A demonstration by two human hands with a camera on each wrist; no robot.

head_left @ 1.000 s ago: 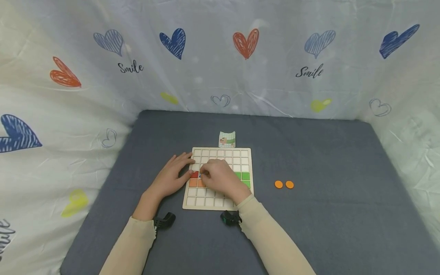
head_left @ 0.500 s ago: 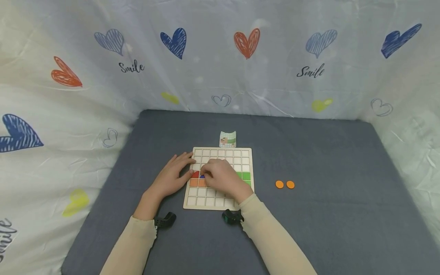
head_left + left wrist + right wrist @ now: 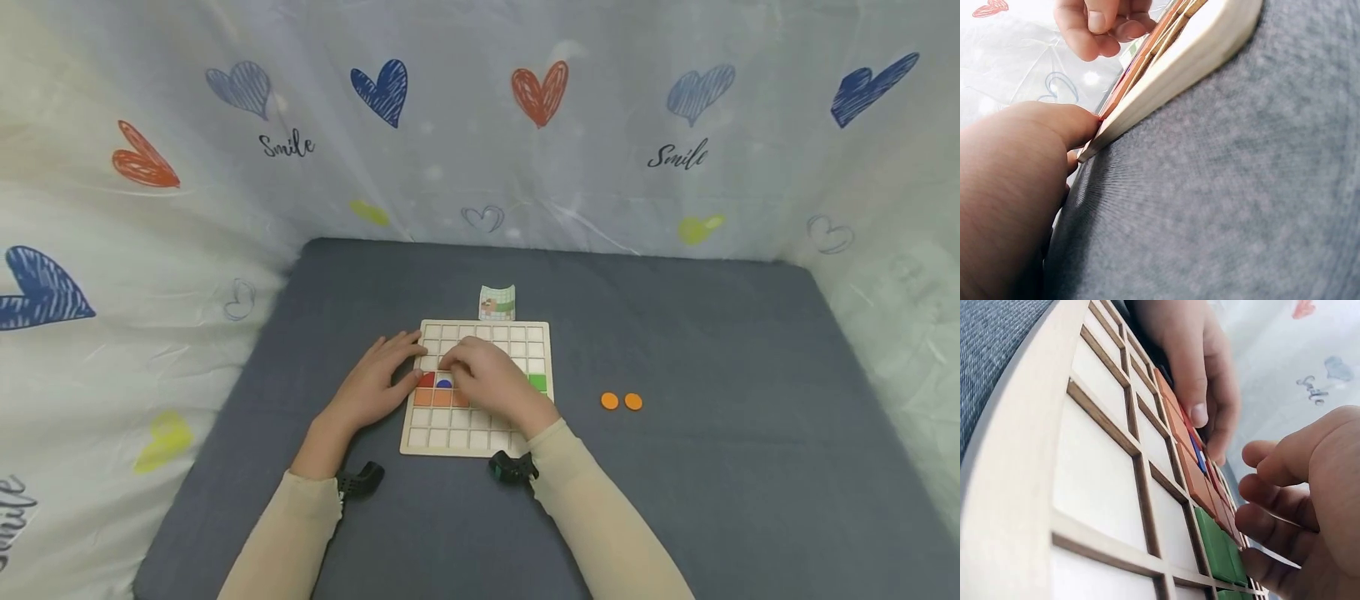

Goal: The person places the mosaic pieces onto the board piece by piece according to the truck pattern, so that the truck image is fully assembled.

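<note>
A pale wooden grid board (image 3: 438,437) lies on the table in the head view. My left hand (image 3: 375,385) rests along its left edge, thumb and fingertips touching the rim. Over the middle of the board hovers my right hand (image 3: 495,381), its fingers loosely bent and holding nothing in the right wrist view. Just left of those fingers sits a white tile with a blue half-round (image 3: 444,382), beside a red tile (image 3: 427,380). Orange tiles (image 3: 432,397) fill the row below. Green tiles (image 3: 1213,544) are partly hidden by the right hand in the head view.
Two orange discs, one (image 3: 610,402) left of the other (image 3: 633,402), lie on the grey cloth (image 3: 720,467) right of the board. A small patterned card (image 3: 497,305) stands at the board's far edge. A white curtain (image 3: 600,208) with hearts surrounds the table.
My right hand has let go of the blue-and-white tile and shifted slightly right and up, uncovering it and an orange tile. My left hand stays put.
</note>
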